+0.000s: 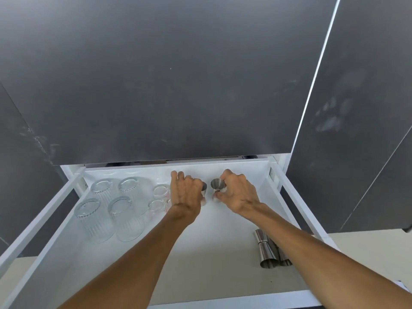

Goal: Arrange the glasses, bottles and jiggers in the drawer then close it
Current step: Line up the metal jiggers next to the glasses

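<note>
The white drawer is pulled open below me. Several tall ribbed glasses stand in its left part, and small clear glasses stand beside them. My left hand is closed around a steel jigger near the drawer's back wall. Just to the right, my right hand grips a second steel jigger, held upright with its open mouth showing. Two more steel jiggers lie by the drawer's right wall, partly hidden behind my right forearm. No bottle is in view.
Dark grey cabinet fronts rise above and on both sides of the drawer. White side rails run along the drawer's edges. A pale floor shows to the right.
</note>
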